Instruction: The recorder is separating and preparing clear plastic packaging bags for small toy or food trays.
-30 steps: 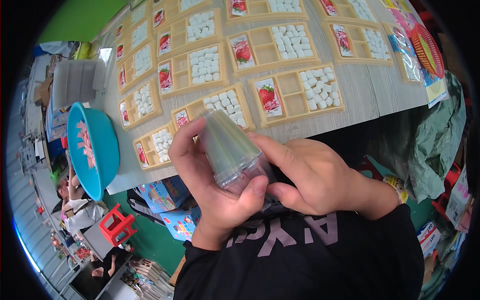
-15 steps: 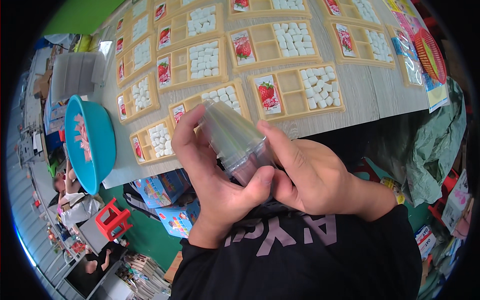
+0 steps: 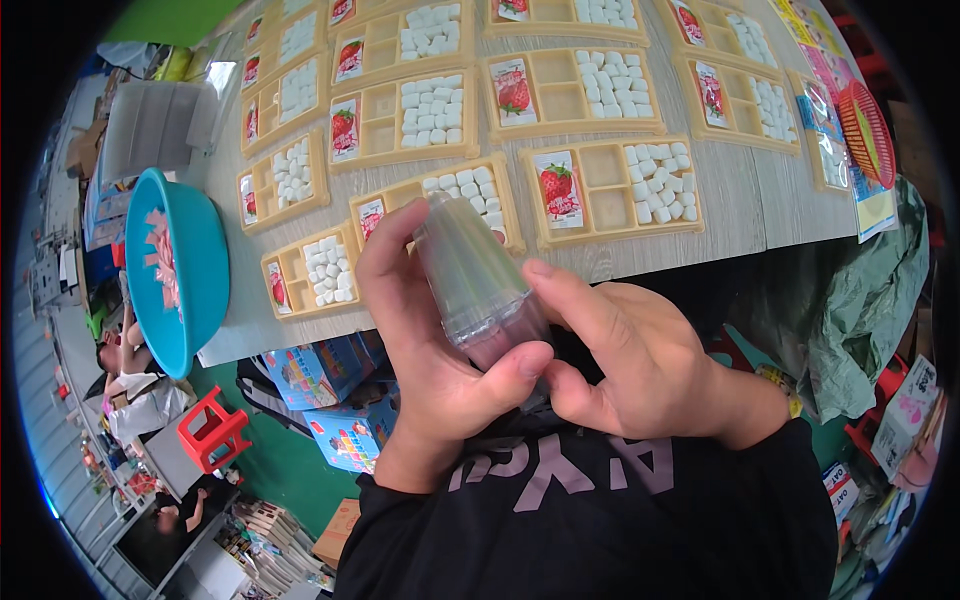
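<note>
A blue bowl (image 3: 180,270) sits at nine o'clock on the tabletop (image 3: 740,200). The left hand (image 3: 430,340) wraps around a stack of clear plastic cups (image 3: 475,275) in the middle. The right hand (image 3: 630,360) grips the stack from four o'clock. Yellow trays (image 3: 610,185) with white cubes lie at twelve o'clock.

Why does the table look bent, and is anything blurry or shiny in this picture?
Head view: the fisheye lens bows the table's straight edges and blacks out the corners; light is even daylight with soft shadows; the stack of clear plastic cups, held in the left hand and right hand, shows faint sheen; the rim looks softer than the centre.
</note>
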